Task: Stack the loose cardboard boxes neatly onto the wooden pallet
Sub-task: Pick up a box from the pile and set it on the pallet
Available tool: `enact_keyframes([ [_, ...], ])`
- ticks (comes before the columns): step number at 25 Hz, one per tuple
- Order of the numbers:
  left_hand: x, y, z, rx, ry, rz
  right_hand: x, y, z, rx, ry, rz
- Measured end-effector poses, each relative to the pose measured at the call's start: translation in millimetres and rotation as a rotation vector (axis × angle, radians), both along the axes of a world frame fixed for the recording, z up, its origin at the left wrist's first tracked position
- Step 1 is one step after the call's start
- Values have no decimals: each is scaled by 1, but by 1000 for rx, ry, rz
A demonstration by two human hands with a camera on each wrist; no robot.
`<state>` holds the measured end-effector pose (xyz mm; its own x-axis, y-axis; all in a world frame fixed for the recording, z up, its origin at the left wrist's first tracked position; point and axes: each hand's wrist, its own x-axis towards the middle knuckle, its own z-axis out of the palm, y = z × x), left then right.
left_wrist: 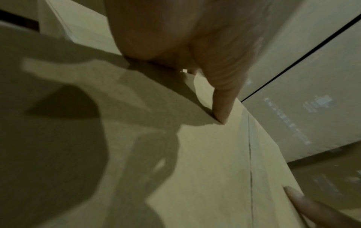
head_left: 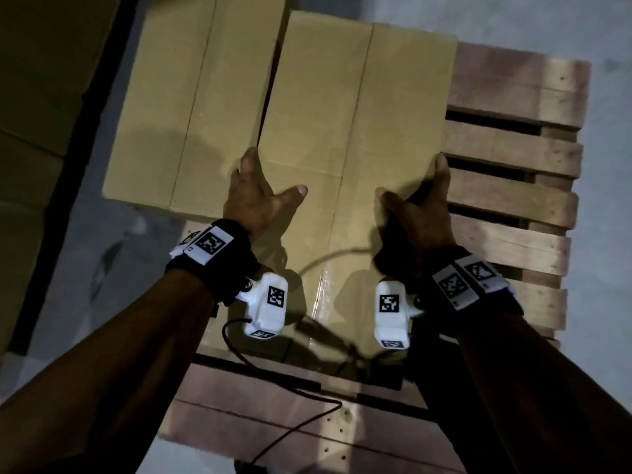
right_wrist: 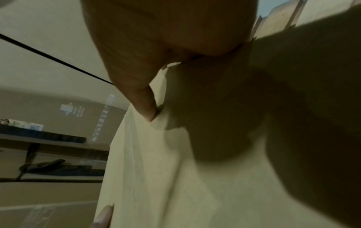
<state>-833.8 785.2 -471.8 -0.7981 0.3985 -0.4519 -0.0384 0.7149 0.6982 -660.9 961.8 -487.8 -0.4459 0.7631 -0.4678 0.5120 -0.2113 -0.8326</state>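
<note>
Left hand (head_left: pixel 251 196) and right hand (head_left: pixel 419 206) gripped the plain brown cardboard box (head_left: pixel 345 138) by its sides, thumbs spread on top, fingers (head_left: pixel 441 165) wrapped over edges, above the slatted wooden pallet (head_left: pixel 513 200), 1 matching brown box (head_left: pixel 191 97) just beside.

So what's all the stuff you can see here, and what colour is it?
Held cardboard box: one, tan, over the pallet's near-left part, a hand on each side edge.
Second cardboard box: one, tan, right beside the held one on its left, part of it past the pallet over the floor.
More cardboard boxes: several, brown, dim, far left.
Wooden pallet: one, reddish-brown slats, under the boxes, bare on the right.
Floor: grey, around the pallet.
Cable: one, black, trailing over the near slats.
Wrist cameras: two, white with black-and-white markers.
Left hand: on the box's left edge.
Right hand: on its right edge.
</note>
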Motion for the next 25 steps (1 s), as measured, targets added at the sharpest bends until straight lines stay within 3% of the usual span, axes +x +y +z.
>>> enact_keyframes([
  [7,-42,30,-26,-93,31,-8,-46,31,-29,-28,91,13],
  [18,-59,55,-47,-288,198,-125,-77,51,-59,20,4,29],
  [25,-65,48,-45,-362,193,-234,-75,47,-56,42,-74,39],
])
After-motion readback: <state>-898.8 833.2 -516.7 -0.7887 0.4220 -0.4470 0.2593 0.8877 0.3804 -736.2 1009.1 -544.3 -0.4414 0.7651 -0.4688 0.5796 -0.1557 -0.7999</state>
